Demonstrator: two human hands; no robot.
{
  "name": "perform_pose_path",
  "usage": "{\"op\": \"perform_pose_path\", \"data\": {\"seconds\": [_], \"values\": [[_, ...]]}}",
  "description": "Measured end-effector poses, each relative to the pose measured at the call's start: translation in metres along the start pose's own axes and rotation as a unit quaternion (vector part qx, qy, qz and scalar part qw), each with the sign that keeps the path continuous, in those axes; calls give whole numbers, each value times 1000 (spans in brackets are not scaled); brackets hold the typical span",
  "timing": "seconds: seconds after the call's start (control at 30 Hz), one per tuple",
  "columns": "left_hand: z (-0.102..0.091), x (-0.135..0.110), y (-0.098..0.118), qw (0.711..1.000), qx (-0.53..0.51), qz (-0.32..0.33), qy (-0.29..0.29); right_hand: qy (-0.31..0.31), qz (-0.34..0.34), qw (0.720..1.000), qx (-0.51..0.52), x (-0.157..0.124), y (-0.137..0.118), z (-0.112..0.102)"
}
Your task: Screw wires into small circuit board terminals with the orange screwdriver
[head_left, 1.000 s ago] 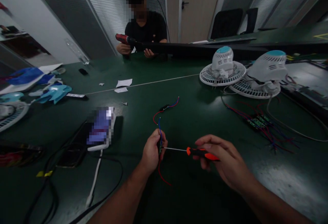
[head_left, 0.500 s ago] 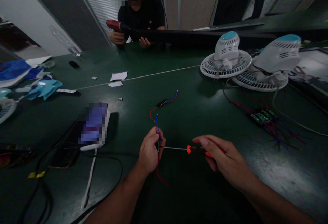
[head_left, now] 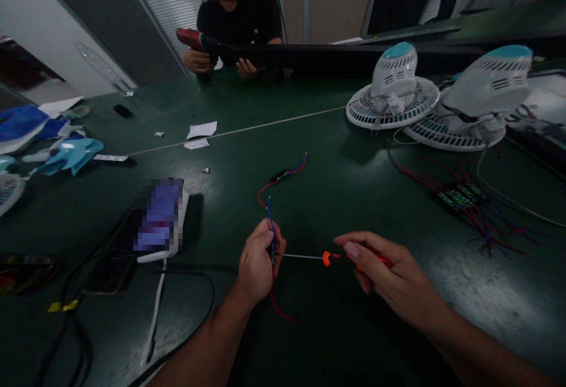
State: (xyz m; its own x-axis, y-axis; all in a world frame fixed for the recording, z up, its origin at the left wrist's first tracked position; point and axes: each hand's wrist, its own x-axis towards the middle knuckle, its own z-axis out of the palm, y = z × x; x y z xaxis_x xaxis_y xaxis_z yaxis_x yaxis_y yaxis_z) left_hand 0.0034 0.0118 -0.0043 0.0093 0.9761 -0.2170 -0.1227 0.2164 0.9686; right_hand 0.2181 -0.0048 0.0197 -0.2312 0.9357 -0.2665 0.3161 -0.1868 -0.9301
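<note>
Dark green counter (head_left: 336,157) across the whole view.
Far side: a person seated, red drill (head_left: 190,38) in hand, well apart from the work.
Right rear: two white fans (head_left: 391,95) face down on the counter, just beside each other.
In front of them: circuit boards (head_left: 460,195) in a tangle of red and blue wires.
Left of centre: phone (head_left: 161,219) propped on the counter, cable trailing toward the near edge.
Right grip (head_left: 389,278): closed around the orange handle of a screwdriver (head_left: 336,259), index finger laid along the top, shaft level and pointing left.
Left grip (head_left: 259,263): pinching a small board (head_left: 273,250) between thumb and fingers, above the counter.
Screwdriver tip touching the small board right at the left grip's fingertips.
Blue lead (head_left: 269,222) sticking up out of the left grip, red lead (head_left: 278,310) looping down below it.
Loose wire piece (head_left: 283,176) flat on the counter just beyond the left grip, not touching it.
</note>
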Motion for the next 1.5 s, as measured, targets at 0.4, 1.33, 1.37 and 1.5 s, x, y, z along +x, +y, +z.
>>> {"op": "perform_pose_path", "data": {"seconds": [0.4, 1.33, 1.37, 1.5], "values": [[0, 1, 1, 1000, 11, -3, 1, 28, -34, 999, -2, -4, 0, 0], [-2, 1, -3, 1000, 10, 5, -10, 54, -85, 994, -31, -6, -5, 2], [-2, 1, -3, 1000, 9, 7, -10, 56, -90, 994, -32, -6, -5, 3], [-1, 1, -2, 1000, 13, -7, 1, 62, -107, 992, -34, -7, -4, 3]]}}
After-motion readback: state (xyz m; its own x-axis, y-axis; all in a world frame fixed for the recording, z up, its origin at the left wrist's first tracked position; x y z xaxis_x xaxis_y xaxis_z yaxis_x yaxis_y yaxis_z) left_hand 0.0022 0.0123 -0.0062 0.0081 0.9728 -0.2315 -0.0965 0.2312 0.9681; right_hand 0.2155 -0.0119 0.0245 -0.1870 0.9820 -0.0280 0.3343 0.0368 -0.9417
